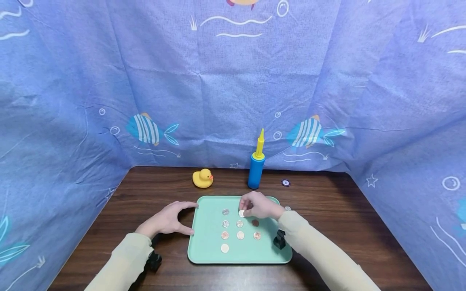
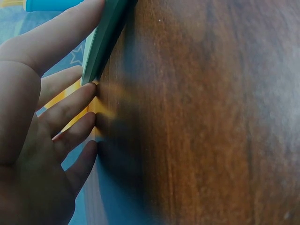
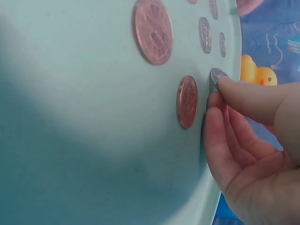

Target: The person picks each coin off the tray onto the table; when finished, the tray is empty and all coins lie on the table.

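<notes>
A mint-green tray (image 1: 207, 242) lies on the dark wooden table (image 1: 346, 226) and carries several silver and copper coins in rows. My right hand (image 1: 256, 206) pinches a silver coin (image 1: 241, 213) in the tray's far row, its edge touching the tray. The right wrist view shows that silver coin (image 3: 216, 77) between my fingertips, beside a copper coin (image 3: 187, 102) lying flat. My left hand (image 1: 169, 220) rests at the tray's left edge. Its fingers (image 2: 70, 108) lie straight against the table and the thumb touches the tray's rim (image 2: 105, 37).
A yellow rubber duck (image 1: 202, 178) and a blue hand pump with a yellow nozzle (image 1: 256, 169) stand behind the tray. A small dark disc (image 1: 285, 183) lies to the pump's right. Blue fish-print cloth encloses the table on three sides.
</notes>
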Demonstrator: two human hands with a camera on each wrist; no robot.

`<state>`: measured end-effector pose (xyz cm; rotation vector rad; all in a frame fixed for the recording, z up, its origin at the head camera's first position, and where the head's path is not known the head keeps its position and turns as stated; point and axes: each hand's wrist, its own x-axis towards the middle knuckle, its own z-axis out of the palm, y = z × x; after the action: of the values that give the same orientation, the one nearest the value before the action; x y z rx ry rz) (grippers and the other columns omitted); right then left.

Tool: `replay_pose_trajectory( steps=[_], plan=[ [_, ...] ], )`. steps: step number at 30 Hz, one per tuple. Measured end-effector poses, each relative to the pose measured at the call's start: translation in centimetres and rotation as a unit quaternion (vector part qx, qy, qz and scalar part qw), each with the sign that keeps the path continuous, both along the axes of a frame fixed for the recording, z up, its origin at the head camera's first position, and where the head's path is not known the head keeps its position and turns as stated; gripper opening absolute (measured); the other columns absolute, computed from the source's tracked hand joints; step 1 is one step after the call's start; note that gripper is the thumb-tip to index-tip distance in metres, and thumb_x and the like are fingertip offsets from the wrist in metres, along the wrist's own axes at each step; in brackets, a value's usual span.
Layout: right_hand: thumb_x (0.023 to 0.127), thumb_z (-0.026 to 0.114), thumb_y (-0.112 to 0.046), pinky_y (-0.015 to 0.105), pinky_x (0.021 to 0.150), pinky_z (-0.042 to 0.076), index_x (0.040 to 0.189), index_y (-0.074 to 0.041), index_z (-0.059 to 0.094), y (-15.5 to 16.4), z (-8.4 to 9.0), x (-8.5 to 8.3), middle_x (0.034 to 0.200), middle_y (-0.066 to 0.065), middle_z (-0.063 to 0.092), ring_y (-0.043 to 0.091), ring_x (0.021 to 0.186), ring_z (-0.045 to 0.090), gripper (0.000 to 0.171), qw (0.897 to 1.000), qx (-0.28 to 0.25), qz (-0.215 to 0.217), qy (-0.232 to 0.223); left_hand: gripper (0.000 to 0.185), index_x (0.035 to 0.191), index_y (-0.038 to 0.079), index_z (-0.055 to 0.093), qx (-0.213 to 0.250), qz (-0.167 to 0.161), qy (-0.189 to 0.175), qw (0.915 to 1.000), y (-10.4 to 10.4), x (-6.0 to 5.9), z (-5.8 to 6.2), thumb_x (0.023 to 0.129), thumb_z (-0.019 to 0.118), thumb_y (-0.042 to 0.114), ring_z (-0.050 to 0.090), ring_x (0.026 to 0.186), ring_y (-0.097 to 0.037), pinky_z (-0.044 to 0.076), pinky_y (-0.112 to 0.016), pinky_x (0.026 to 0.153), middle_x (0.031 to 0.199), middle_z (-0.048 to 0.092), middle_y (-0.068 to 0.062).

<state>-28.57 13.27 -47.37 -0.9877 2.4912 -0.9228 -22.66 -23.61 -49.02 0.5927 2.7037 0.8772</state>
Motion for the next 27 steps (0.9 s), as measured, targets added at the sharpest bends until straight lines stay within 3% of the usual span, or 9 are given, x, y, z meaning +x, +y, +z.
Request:
replay_pose_trajectory(
  steps=[9, 18, 27],
  plan=[
    [0.095, 0.076, -0.004, 0.029, 0.087, 0.054, 0.099, -0.008, 0.076, 1.5, -0.2, 0.2, 0.079, -0.003, 0.069, 0.009, 0.078, 0.061, 0.006, 0.999, -0.035, 0.005, -0.035, 0.088, 0.150, 0.019, 0.058, 0.003, 0.000, -0.002, 1.0000, 0.1, 0.0, 0.0, 0.076, 0.094, 0.049, 0.045, 0.144, -0.037, 0.039, -0.063, 0.114, 0.154, 0.055, -0.006],
    [0.097, 0.074, -0.006, 0.026, 0.069, 0.050, 0.108, -0.007, 0.079, 4.1, 0.5, 0.5, 0.084, 0.000, 0.068, 0.013, 0.078, 0.059, 0.012, 0.996, -0.062, -0.027, -0.052, 0.089, 0.151, 0.018, 0.058, 0.002, 0.000, -0.003, 1.0000, 0.0, 0.0, 0.1, 0.076, 0.094, 0.049, 0.046, 0.144, -0.038, 0.039, -0.063, 0.113, 0.154, 0.055, -0.007],
    [0.098, 0.073, -0.008, 0.028, 0.071, 0.052, 0.115, -0.002, 0.076, 8.0, 1.1, 0.9, 0.089, 0.003, 0.068, 0.017, 0.081, 0.061, 0.018, 0.992, -0.083, -0.076, -0.052, 0.088, 0.151, 0.020, 0.057, -0.001, -0.002, -0.005, 1.0000, 0.1, 0.0, 0.0, 0.076, 0.094, 0.049, 0.045, 0.145, -0.039, 0.038, -0.064, 0.114, 0.155, 0.054, -0.006]
  ],
)
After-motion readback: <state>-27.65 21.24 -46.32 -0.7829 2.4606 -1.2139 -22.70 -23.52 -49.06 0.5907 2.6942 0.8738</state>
